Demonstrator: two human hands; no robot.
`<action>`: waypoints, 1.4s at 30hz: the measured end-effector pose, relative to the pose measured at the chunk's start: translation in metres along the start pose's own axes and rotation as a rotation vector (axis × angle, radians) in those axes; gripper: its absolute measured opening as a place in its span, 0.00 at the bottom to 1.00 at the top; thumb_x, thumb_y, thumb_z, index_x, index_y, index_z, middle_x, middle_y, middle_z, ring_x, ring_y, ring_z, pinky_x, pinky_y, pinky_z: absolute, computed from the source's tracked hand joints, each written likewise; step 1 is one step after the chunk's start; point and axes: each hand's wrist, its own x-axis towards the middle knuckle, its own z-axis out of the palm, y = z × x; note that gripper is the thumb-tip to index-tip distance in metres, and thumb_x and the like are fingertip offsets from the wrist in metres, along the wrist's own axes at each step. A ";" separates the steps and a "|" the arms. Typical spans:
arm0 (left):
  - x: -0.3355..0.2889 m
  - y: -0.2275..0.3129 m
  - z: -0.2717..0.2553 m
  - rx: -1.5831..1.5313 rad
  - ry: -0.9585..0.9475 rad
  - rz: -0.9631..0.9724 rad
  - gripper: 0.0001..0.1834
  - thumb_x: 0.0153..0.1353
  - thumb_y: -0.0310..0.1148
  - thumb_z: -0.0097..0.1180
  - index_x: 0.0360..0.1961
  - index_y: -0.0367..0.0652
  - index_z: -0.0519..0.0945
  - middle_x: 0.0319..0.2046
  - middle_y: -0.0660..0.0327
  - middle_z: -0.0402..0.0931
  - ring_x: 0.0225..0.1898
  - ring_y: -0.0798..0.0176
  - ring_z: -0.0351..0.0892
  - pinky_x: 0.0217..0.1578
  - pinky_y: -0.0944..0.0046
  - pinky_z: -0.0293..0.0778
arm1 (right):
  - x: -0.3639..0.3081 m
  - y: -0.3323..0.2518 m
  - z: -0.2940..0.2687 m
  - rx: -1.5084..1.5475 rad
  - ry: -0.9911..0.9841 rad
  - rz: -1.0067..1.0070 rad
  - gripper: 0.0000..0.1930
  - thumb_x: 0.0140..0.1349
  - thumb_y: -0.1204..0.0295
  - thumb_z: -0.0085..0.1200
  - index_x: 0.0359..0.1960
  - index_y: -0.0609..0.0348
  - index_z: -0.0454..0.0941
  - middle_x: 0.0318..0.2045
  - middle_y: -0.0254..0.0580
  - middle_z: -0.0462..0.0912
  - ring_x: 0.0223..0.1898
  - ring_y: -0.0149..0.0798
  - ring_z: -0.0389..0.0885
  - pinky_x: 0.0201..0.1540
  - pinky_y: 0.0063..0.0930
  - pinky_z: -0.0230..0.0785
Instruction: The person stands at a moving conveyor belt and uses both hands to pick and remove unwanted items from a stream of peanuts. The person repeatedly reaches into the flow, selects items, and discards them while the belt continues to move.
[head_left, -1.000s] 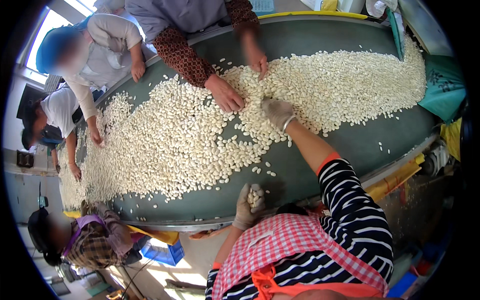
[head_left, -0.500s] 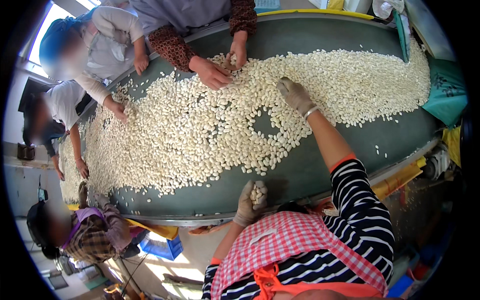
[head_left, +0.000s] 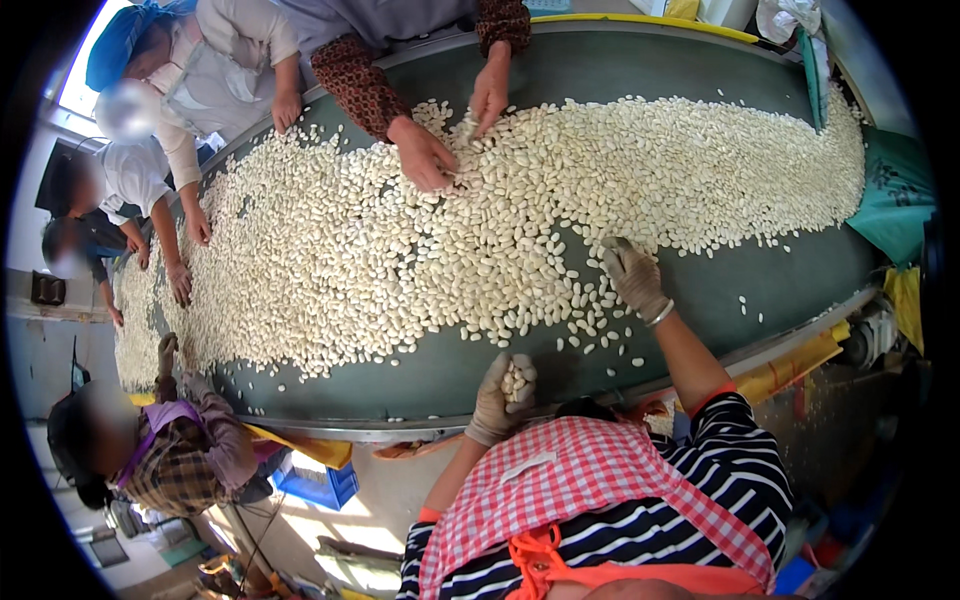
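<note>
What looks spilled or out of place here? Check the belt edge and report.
Nothing stands out. The pale kernels lie in a broad band on the green belt, with a few strays near the right hand. The left hand cups a small handful at the belt's near edge. No spill over the rim shows.

left hand (head_left: 500, 398) cupping kernels, probably nuts (head_left: 515, 380) | right hand (head_left: 633, 277) on belt (head_left: 780, 260)

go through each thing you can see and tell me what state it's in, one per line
Gloved left hand: cupped at the belt edge, holding a few pale kernels.
Gloved right hand: palm down, resting on kernels.
Dark green conveyor belt: mostly covered by a wide band of pale oval kernels.
Blue plastic crate: on the floor under the belt.
</note>
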 end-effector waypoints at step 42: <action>0.058 -0.083 0.085 -0.038 -0.038 0.078 0.25 0.69 0.52 0.40 0.41 0.39 0.75 0.40 0.56 0.79 0.33 0.66 0.79 0.33 0.66 0.78 | -0.027 -0.045 -0.049 0.737 -0.588 -0.024 0.07 0.60 0.71 0.47 0.33 0.59 0.75 0.24 0.43 0.80 0.26 0.45 0.79 0.36 0.35 0.73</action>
